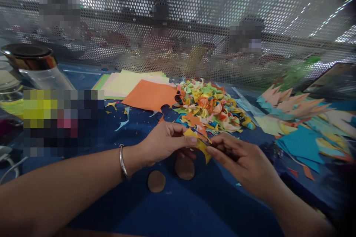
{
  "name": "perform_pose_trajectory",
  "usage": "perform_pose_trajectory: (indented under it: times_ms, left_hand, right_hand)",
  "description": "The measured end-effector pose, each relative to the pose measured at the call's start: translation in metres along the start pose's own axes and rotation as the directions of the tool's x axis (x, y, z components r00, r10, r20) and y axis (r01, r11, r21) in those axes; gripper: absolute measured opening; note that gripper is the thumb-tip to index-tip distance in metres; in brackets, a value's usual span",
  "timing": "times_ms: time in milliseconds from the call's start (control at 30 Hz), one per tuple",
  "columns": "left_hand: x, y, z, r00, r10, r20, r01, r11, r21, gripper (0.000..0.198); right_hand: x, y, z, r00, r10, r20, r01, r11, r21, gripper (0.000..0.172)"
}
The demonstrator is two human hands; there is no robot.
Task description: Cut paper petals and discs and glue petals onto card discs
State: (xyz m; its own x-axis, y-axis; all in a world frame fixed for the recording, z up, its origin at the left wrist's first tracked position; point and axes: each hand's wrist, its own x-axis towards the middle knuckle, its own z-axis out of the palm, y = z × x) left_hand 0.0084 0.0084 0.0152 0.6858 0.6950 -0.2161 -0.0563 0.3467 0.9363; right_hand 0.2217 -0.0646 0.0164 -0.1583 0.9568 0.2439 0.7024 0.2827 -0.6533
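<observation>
Your left hand (pixel 164 143) pinches a small, curved-edged yellow paper piece (pixel 202 148) between thumb and fingers, raised above the dark blue tabletop (pixel 133 211). Your right hand (pixel 244 159) is curled narrow at the piece's right end; whether it grips the paper or a slim dark thing beside it, the blur doesn't tell. The paper lies in front of the multicoloured heap of folded and cut paper bits (pixel 208 103), above the farther of two flat, round brown discs (pixel 185 168).

Expect almost no weight, and a thin sheet that probably bends and creases easily. Its narrow points look the likeliest to tear (a light pinch should be plenty). Hold it by the broad part under your left thumb rather than by a tip; dry paper shouldn't slip much.
</observation>
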Motion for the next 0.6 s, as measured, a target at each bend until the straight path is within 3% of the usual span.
perform_pose_trajectory:
  times_ms: [167,600]
  left_hand:
    - [0.0006,0.0008,-0.0006,0.998,0.062,-0.004,-0.062,0.995,0.076,0.034]
    - [0.0019,-0.0019,0.0000,0.997,0.074,0.007,-0.075,0.989,0.127,0.033]
  right_hand:
    - [0.0009,-0.0004,-0.0006,1.000,-0.007,-0.009,0.007,1.000,0.016,0.027]
    - [-0.0033,0.0049,0.0021,1.000,0.025,0.003,-0.025,0.999,0.029,0.028]
